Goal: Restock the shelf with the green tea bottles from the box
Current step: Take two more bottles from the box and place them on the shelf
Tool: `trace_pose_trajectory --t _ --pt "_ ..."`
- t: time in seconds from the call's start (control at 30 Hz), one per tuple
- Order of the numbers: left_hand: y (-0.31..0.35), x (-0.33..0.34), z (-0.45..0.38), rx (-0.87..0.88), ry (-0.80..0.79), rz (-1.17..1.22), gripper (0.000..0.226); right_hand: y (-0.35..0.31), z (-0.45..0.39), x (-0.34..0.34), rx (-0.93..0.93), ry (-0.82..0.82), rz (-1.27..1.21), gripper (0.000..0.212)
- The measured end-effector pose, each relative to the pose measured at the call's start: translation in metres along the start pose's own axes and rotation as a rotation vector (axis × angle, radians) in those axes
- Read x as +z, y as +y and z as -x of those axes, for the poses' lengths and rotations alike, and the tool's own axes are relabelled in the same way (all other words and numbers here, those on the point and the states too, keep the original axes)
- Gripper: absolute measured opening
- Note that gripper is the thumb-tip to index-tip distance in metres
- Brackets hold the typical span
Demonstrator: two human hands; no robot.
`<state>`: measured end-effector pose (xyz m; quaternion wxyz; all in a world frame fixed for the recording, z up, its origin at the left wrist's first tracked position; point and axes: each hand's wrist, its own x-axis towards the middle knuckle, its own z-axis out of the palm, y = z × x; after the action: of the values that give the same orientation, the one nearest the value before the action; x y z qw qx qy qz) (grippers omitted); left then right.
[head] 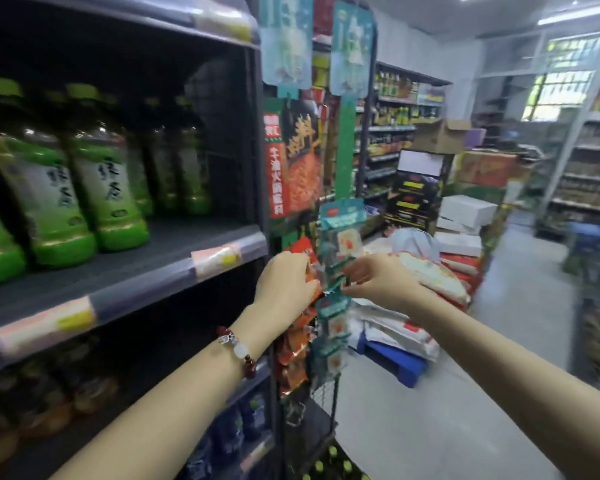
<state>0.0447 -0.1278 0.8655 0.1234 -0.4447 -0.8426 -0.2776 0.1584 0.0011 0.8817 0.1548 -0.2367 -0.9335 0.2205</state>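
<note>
- Judging from the shelf (160, 252), the restocking is seen to be partly done: green tea bottles (108, 174) are stood upright in rows at its left and middle, while a bare stretch of board is left at the right end, beside the upright.
- No box of bottles can be made out near the hands; cartons are seen only far down the aisle, so it cannot be told how many bottles are left to place.
- A hanging strip of snack packets (336, 271) is fixed to the end of the shelving, just right of the shelf's front edge, and both hands are occupied there rather than with the task's bottles.
- The bottles are found up and to the left of both hands, well apart from them, and none is held.
- The left hand (284, 285), with a beaded bracelet (238, 349) at the wrist, is laid against the orange packets (300, 327); its fingertips are hidden, so a grip cannot be confirmed.
- The right hand (381, 280) is seen with fingers pinched on the teal packets of the strip.
</note>
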Motion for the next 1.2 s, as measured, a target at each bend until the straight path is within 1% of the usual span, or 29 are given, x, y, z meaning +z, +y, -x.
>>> trace_pose_trajectory --t 0.1,0.23,0.37,0.43,0.63,0.73,0.87,1.03,1.2 --pt "0.005 0.044 -0.002 -0.009 -0.109 0.031 0.02 0.037 0.006 0.011 0.082 -0.013 -0.019 0.031" --pt "0.009 0.105 -0.005 -0.048 -0.252 0.045 0.022 0.094 0.006 0.041 0.186 -0.071 -0.037 0.032" --pt "0.002 0.179 -0.005 -0.071 -0.304 0.056 0.018 0.16 0.001 0.088 0.261 -0.136 -0.027 0.032" --pt "-0.008 0.223 -0.001 -0.098 -0.33 0.087 0.02 0.195 0.0 0.119 0.296 -0.146 -0.044 0.033" --pt "-0.054 0.363 0.033 -0.207 -0.422 0.202 0.024 0.3 0.009 0.228 0.406 -0.168 -0.114 0.029" --pt "-0.084 0.437 0.061 -0.231 -0.476 0.187 0.023 0.354 0.018 0.295 0.446 -0.182 -0.14 0.026" --pt "-0.126 0.534 0.108 -0.224 -0.535 0.137 0.024 0.421 0.033 0.394 0.495 -0.224 -0.156 0.027" --pt "-0.18 0.638 0.168 -0.253 -0.59 0.118 0.023 0.488 0.052 0.512 0.539 -0.286 -0.169 0.03" --pt "-0.228 0.722 0.218 -0.246 -0.598 0.097 0.022 0.538 0.063 0.603 0.543 -0.302 -0.132 0.029"
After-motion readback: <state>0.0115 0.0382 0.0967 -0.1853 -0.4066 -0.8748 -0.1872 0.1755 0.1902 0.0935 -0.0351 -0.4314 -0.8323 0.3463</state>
